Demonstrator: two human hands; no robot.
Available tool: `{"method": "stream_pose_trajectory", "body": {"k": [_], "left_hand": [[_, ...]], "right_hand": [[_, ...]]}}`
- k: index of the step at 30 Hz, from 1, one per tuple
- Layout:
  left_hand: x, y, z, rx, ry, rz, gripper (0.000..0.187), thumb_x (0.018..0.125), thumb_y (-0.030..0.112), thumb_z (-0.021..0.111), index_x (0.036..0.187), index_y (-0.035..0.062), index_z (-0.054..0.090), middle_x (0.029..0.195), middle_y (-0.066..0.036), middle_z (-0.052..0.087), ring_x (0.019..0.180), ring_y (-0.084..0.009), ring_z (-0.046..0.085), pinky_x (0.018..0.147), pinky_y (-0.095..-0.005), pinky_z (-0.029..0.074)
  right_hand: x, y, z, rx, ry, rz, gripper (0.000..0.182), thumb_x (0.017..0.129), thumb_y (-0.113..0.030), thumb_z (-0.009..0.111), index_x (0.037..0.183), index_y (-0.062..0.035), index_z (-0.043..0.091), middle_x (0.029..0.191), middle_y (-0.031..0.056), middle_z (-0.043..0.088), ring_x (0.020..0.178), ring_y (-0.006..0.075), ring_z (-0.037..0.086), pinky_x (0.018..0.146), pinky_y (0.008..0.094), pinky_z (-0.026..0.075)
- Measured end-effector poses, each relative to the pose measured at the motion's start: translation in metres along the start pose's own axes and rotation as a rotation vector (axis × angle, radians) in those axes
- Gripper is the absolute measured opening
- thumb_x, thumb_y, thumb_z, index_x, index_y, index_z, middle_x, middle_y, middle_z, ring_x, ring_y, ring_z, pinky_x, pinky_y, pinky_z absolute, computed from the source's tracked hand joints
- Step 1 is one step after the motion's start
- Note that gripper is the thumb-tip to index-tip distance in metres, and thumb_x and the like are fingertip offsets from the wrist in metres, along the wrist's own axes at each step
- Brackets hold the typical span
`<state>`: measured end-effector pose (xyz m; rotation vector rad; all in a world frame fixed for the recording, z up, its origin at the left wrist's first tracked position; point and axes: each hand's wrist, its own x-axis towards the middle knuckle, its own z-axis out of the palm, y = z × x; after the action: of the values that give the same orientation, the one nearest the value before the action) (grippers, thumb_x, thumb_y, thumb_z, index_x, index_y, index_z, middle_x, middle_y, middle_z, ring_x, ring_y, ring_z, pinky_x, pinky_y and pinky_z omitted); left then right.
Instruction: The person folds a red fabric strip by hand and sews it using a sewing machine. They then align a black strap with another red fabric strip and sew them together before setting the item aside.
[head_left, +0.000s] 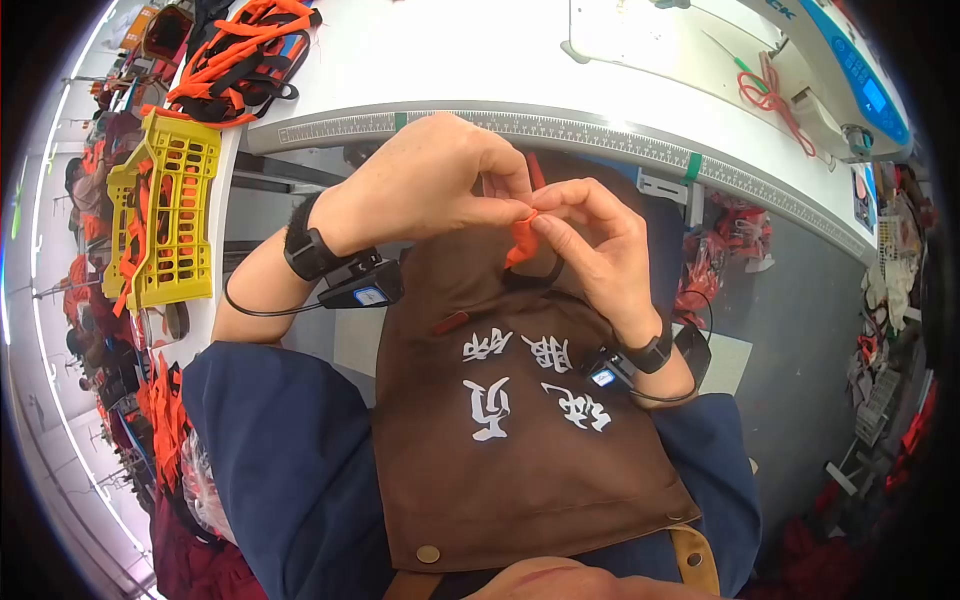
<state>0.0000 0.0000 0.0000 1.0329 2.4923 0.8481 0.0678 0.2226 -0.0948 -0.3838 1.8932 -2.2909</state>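
Observation:
In front of the brown apron (540,470), both hands meet at an orange fabric strap (523,240). My left hand (430,185) pinches it between thumb and fingers from the left. From the right, my right hand (595,235) pinches the same piece, its thumb and index finger close to the left fingertips. Part of the strap hangs below the fingers toward a dark band on the apron; another orange bit sticks up behind them. The fingers hide the exact spot where they grip.
A white sewing table (400,60) with a ruler edge (600,130) lies ahead. On it are orange and black straps (245,60), a sewing machine (850,80) and a red cord (770,95). A yellow basket (180,215) with orange pieces stands left.

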Motion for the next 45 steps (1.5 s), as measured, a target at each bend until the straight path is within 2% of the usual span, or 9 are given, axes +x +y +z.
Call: {"method": "stream_pose_trajectory", "body": {"k": [11, 17, 21, 25, 30, 35, 37, 41, 45], "left_hand": [[0.006, -0.008, 0.001, 0.015, 0.01, -0.033, 0.018, 0.089, 0.019, 0.085, 0.092, 0.0032, 0.078, 0.086, -0.009, 0.078, 0.08, -0.0256, 0.074, 0.074, -0.0342, 0.056], [0.016, -0.028, 0.009, -0.41, -0.036, -0.055, 0.018, 0.099, 0.019, 0.08, 0.105, 0.0024, 0.077, 0.088, -0.002, 0.075, 0.082, -0.0111, 0.067, 0.078, -0.0293, 0.053], [0.012, -0.024, 0.024, -0.762, -0.056, -0.148, 0.023, 0.101, 0.015, 0.078, 0.119, 0.0024, 0.072, 0.107, 0.003, 0.072, 0.093, -0.0075, 0.062, 0.091, -0.0272, 0.052], [0.008, -0.02, 0.064, -0.894, 0.267, -0.195, 0.019, 0.1, 0.01, 0.081, 0.115, 0.0015, 0.072, 0.108, 0.0, 0.074, 0.099, -0.0079, 0.067, 0.094, -0.0266, 0.053], [0.014, -0.01, 0.097, -1.206, 0.572, -0.182, 0.011, 0.106, 0.012, 0.074, 0.112, 0.0026, 0.072, 0.095, -0.002, 0.073, 0.087, -0.0066, 0.067, 0.077, -0.0226, 0.053], [0.017, -0.011, 0.109, -1.319, 0.635, -0.133, 0.011, 0.109, 0.013, 0.069, 0.112, 0.0021, 0.071, 0.098, -0.003, 0.075, 0.089, -0.0085, 0.069, 0.08, -0.0233, 0.055], [0.018, -0.008, 0.106, -1.331, 0.61, -0.114, 0.012, 0.11, 0.014, 0.068, 0.112, 0.0022, 0.071, 0.096, -0.002, 0.072, 0.083, -0.0064, 0.065, 0.075, -0.0223, 0.051], [0.019, -0.003, 0.09, -1.306, 0.524, -0.15, 0.012, 0.11, 0.015, 0.067, 0.11, 0.0031, 0.069, 0.086, 0.003, 0.065, 0.067, -0.0008, 0.05, 0.06, -0.0197, 0.038], [0.018, -0.013, 0.08, -1.352, 0.343, -0.143, 0.013, 0.108, 0.015, 0.07, 0.111, 0.0025, 0.071, 0.1, -0.002, 0.075, 0.087, -0.005, 0.066, 0.079, -0.022, 0.053]], "right_hand": [[0.008, 0.002, -0.007, -0.039, 0.0, 0.077, 0.015, 0.101, -0.008, 0.079, 0.11, 0.0012, 0.072, 0.099, 0.0041, 0.078, 0.092, 0.0082, 0.071, 0.088, 0.0252, 0.053], [0.014, 0.011, -0.015, 0.188, -0.015, 0.118, 0.011, 0.103, -0.011, 0.076, 0.11, -0.0032, 0.071, 0.099, -0.0038, 0.071, 0.09, 0.0035, 0.06, 0.082, 0.0225, 0.046], [0.018, 0.012, -0.016, 0.326, 0.069, 0.119, 0.008, 0.106, -0.011, 0.073, 0.11, -0.0056, 0.07, 0.1, -0.0049, 0.068, 0.09, 0.0021, 0.058, 0.082, 0.0213, 0.046], [0.021, 0.01, -0.008, 0.407, 0.159, 0.082, 0.009, 0.107, -0.012, 0.072, 0.111, -0.0048, 0.068, 0.1, -0.0029, 0.069, 0.091, 0.0028, 0.06, 0.084, 0.0205, 0.048], [0.024, 0.012, -0.004, 0.432, 0.191, 0.099, 0.009, 0.107, -0.01, 0.071, 0.112, -0.0039, 0.068, 0.1, -0.0011, 0.071, 0.091, 0.0039, 0.063, 0.085, 0.0213, 0.051], [0.022, 0.008, 0.003, 0.532, 0.184, 0.131, 0.009, 0.106, -0.008, 0.071, 0.113, -0.0032, 0.068, 0.101, -0.0002, 0.071, 0.092, 0.0062, 0.066, 0.087, 0.0229, 0.053], [0.02, 0.007, 0.003, 0.474, 0.175, 0.089, 0.011, 0.105, -0.006, 0.071, 0.114, -0.0019, 0.068, 0.103, 0.0, 0.071, 0.093, 0.0073, 0.068, 0.089, 0.0243, 0.054], [0.014, -0.005, -0.002, -0.118, 0.272, -0.397, 0.022, 0.095, 0.006, 0.074, 0.116, 0.0008, 0.071, 0.104, 0.0045, 0.071, 0.09, 0.0166, 0.072, 0.081, 0.0296, 0.057], [0.025, -0.012, -0.02, -0.826, 0.282, -0.948, 0.032, 0.08, 0.006, 0.076, 0.112, 0.0004, 0.077, 0.101, 0.0095, 0.07, 0.082, 0.0259, 0.071, 0.068, 0.0354, 0.057]]}}
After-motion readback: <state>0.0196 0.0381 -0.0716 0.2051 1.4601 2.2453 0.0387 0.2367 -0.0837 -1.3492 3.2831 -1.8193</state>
